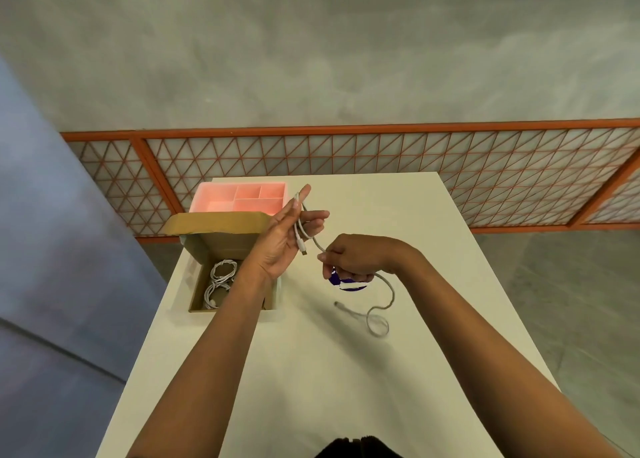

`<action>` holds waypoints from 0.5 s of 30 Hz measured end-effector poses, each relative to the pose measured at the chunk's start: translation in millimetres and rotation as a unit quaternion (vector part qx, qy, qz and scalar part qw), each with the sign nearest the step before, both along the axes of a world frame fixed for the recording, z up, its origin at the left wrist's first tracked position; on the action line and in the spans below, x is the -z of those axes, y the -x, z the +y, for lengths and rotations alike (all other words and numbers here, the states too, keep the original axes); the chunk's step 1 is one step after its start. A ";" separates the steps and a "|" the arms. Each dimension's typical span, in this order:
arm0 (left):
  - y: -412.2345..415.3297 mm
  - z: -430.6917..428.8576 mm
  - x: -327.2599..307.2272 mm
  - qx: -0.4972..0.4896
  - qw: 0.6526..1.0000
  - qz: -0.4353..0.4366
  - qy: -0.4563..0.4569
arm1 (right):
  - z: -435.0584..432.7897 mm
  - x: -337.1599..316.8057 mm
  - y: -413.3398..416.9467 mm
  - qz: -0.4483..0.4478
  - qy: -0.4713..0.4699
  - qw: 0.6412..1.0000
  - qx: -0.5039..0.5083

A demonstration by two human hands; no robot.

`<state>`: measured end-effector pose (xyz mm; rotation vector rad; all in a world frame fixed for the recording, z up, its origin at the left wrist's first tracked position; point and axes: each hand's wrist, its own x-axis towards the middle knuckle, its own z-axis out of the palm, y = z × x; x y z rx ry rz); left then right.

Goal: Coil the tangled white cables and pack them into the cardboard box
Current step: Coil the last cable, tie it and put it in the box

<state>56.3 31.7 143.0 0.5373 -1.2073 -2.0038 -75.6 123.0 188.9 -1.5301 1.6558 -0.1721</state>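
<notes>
A white cable (388,295) runs from my left hand through my right hand and trails onto the table, where its free end curls into a small loop. My left hand (287,236) is raised above the box's right edge and pinches the cable's plug end between thumb and fingers. To its right, my right hand (353,256) is curled round the cable's middle. The open cardboard box (197,291) stands at the table's left edge, with two coiled white cables (220,277) inside it. My left forearm hides the box's right part.
A pink compartment tray (239,198) sits behind the box at the table's far left corner. A dark blue and white object (346,282) lies under my right hand. The white table (311,371) has an orange lattice fence (381,152) beyond it.
</notes>
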 end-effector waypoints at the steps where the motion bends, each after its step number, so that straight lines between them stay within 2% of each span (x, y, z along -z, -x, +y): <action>1: -0.2 -0.5 0.9 -0.005 1.000 -0.023 0.012 | -0.3 -2.2 -0.2 0.010 0.003 1.000 -0.011; 8: 3.2 8.2 5.4 0.014 0.981 -0.166 0.097 | -5.7 -29.7 8.5 0.089 0.149 0.985 -0.018; 15: 8.4 16.7 2.6 0.119 0.957 -0.233 0.122 | -13.4 -37.9 22.9 0.078 0.247 0.965 0.033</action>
